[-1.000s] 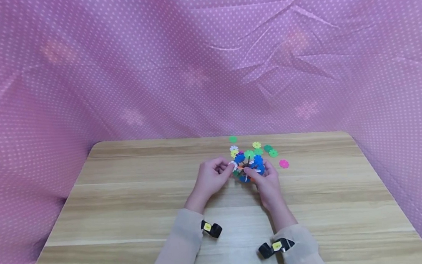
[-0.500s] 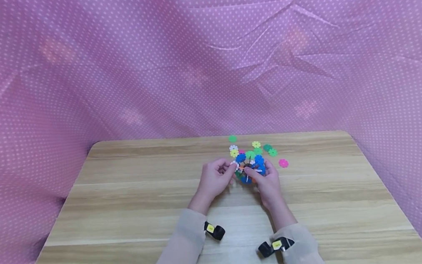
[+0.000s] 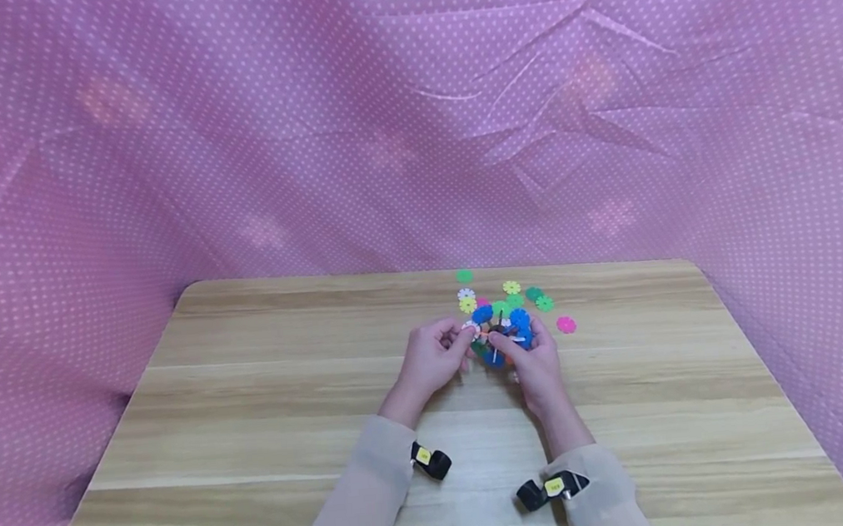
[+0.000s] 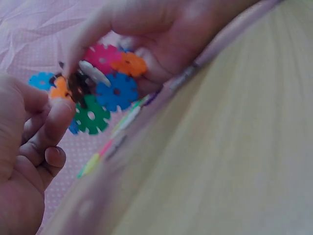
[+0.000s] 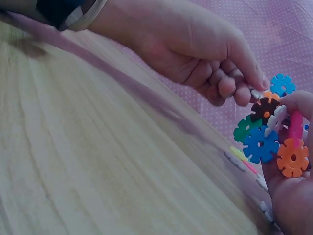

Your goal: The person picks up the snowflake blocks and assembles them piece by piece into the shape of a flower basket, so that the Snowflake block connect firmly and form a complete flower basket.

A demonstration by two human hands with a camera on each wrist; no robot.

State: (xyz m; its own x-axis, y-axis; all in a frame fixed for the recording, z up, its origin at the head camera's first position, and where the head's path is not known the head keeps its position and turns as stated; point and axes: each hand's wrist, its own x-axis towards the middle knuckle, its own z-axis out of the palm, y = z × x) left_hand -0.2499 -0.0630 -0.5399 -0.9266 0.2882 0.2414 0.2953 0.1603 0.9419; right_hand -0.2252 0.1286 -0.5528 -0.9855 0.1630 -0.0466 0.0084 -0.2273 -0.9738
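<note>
A cluster of interlocking snowflake discs (image 5: 260, 144) is held up over the table between both hands. Blue, green, orange, pink, white and brown discs join at angles around a brown disc (image 5: 264, 108). My right hand (image 3: 539, 367) grips the cluster from the right, its thumb lying over the middle. With thumb and fingertips, my left hand (image 3: 430, 361) pinches a white snowflake disc (image 3: 470, 326) at the cluster's left side, right by an orange disc (image 4: 59, 88). The fingers mostly cover this white disc in the wrist views.
Loose snowflake discs lie on the wooden table (image 3: 269, 410) just beyond the hands, among them a yellow disc (image 3: 511, 287), a dark green disc (image 3: 534, 293) and a pink disc (image 3: 566, 325). A pink dotted cloth (image 3: 380, 133) hangs behind the table and at both sides.
My left hand has shifted slightly right, with the white disc still pinched. The cluster has moved a little right and turned slightly in my right hand, which has hardly moved.
</note>
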